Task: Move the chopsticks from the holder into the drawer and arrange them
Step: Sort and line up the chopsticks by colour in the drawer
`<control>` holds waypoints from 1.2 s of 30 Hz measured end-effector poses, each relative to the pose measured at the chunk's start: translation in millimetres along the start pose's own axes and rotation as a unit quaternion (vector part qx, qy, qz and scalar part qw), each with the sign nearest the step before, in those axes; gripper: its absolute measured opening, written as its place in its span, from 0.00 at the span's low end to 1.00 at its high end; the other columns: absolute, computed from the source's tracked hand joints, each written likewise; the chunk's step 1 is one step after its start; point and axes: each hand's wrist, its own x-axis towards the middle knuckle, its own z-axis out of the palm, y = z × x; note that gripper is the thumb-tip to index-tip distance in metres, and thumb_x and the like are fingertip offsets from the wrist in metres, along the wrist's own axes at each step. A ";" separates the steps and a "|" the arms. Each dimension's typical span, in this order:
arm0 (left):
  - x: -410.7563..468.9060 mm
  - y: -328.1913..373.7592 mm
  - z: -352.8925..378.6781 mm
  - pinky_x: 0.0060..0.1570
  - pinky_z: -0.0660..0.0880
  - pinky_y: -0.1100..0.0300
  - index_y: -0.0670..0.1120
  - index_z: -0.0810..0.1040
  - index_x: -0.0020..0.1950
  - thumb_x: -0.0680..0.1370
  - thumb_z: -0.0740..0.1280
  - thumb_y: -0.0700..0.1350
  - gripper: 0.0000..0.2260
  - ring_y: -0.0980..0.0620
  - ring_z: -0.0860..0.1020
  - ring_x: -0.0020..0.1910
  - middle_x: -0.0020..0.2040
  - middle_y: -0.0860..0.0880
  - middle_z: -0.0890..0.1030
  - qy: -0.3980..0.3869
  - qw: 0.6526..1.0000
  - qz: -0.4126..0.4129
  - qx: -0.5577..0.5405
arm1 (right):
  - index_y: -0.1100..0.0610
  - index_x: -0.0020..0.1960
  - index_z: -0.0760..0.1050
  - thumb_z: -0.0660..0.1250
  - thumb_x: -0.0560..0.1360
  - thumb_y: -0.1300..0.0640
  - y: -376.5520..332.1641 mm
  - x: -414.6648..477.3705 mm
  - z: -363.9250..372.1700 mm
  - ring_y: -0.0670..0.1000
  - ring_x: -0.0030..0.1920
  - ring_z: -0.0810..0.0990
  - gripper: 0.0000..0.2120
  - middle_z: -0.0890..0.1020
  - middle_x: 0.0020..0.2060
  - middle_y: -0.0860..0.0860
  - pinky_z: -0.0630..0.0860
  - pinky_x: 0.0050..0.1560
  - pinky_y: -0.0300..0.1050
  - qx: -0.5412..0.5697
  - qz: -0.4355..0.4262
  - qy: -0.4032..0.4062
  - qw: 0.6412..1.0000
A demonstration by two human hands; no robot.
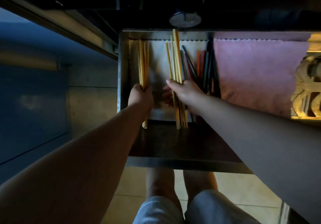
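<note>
Inside the open drawer (pixel 124 67) you've got 2 bundles of wooden chopsticks: your left hand (pixel 141 96) is clamped round 1 bundle (pixel 143 64) near the left wall, your right hand (pixel 186 95) grips the other bundle (pixel 176 58) mid-compartment, tips pointing away from you. Just right of that lie coloured chopsticks (pixel 203 64) on the pale liner (pixel 159 55), w/ a pink cloth (pixel 257 71) in the next compartment. Beyond the drawer's back edge stands a round dark base (pixel 185 19), too dim to identify.
</note>
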 end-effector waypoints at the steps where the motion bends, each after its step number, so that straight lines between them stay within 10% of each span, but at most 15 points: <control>1: 2.4 -0.3 -2.1 0.50 0.80 0.45 0.43 0.75 0.57 0.79 0.65 0.49 0.12 0.40 0.81 0.47 0.50 0.40 0.81 0.000 1.000 0.001 0.017 | 0.57 0.44 0.81 0.65 0.76 0.44 -1.6 3.8 5.1 0.53 0.37 0.83 0.17 0.83 0.38 0.54 0.81 0.37 0.45 -0.047 0.000 0.018 0.999; 10: 2.9 -2.6 -13.5 0.60 0.72 0.50 0.46 0.61 0.74 0.75 0.68 0.41 0.29 0.41 0.73 0.65 0.67 0.42 0.72 0.009 0.994 0.016 0.108 | 0.59 0.56 0.77 0.67 0.73 0.53 -4.5 23.7 35.3 0.54 0.47 0.79 0.14 0.82 0.52 0.56 0.72 0.43 0.40 -0.201 -0.024 0.178 0.963; 15: -0.3 1.2 -7.3 0.69 0.62 0.43 0.50 0.45 0.80 0.76 0.65 0.39 0.39 0.40 0.56 0.75 0.80 0.47 0.47 -0.049 0.960 0.091 0.260 | 0.52 0.59 0.75 0.63 0.75 0.57 6.8 15.1 32.6 0.56 0.57 0.79 0.13 0.79 0.58 0.52 0.77 0.59 0.50 -0.193 -0.027 0.223 0.955; 21: 8.0 -12.9 -11.5 0.71 0.59 0.41 0.51 0.38 0.79 0.79 0.64 0.42 0.40 0.41 0.54 0.77 0.79 0.50 0.35 -0.139 0.904 0.101 0.391 | 0.51 0.57 0.74 0.63 0.75 0.59 15.2 12.3 30.7 0.46 0.50 0.77 0.11 0.77 0.49 0.45 0.71 0.44 0.31 -0.178 -0.071 0.247 0.950; 36: 8.5 -7.6 -4.5 0.66 0.66 0.43 0.50 0.55 0.78 0.76 0.66 0.42 0.33 0.41 0.51 0.77 0.80 0.49 0.42 -0.053 0.875 0.175 0.449 | 0.54 0.57 0.75 0.64 0.74 0.61 7.3 9.0 39.3 0.45 0.52 0.75 0.12 0.77 0.56 0.52 0.65 0.47 0.32 -0.282 -0.179 0.213 0.918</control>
